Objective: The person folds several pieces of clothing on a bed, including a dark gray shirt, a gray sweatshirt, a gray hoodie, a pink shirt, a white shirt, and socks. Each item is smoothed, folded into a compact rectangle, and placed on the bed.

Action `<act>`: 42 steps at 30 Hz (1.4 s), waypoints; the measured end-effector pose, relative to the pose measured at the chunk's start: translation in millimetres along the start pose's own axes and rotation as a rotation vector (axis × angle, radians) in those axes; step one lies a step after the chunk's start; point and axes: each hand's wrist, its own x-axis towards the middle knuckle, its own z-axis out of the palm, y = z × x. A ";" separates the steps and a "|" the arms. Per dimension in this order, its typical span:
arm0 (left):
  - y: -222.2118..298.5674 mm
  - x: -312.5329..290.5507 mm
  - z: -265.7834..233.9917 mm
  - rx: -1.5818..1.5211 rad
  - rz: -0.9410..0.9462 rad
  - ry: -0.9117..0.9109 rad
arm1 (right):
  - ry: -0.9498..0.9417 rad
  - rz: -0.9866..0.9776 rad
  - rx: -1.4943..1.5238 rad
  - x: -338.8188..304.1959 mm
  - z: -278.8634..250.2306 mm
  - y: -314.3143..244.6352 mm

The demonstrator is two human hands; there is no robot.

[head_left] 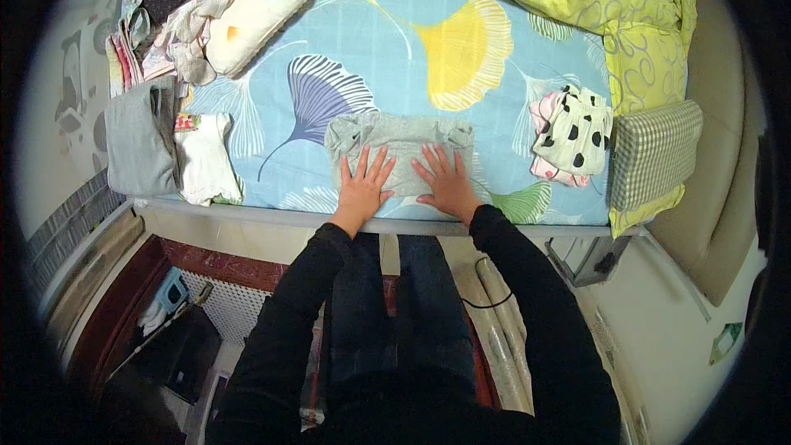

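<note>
A grey garment point(401, 144), folded into a wide rectangle, lies near the front edge of the bed. On its left part rests my left hand point(363, 188), palm down with the fingers spread. My right hand point(447, 184) lies flat on its right part, fingers also spread. Neither hand grips the cloth. Under the garment is a blue bed sheet point(387, 33) with large ginkgo leaves in yellow, navy and white. What lies beneath my palms is hidden.
To the right sit folded white clothes with black spots point(575, 133), beside a checked pillow point(657, 152) and a yellow-green quilt point(643, 66). At left are folded grey cloth point(142, 138), white clothing point(204, 158) and a cream pillow point(257, 12). The bed's edge point(272, 218) runs before me.
</note>
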 end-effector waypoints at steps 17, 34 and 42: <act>-34.4 6.2 29.3 -1.271 -0.744 0.140 | 0.236 0.813 1.199 2.9 29.9 45.5; -123.5 -95.5 -100.6 -2.065 -0.448 0.325 | 0.120 0.247 1.309 71.1 -130.1 -68.8; -290.8 -177.6 -190.9 -1.347 -0.374 0.952 | 0.227 -0.076 1.368 119.8 -169.8 -140.1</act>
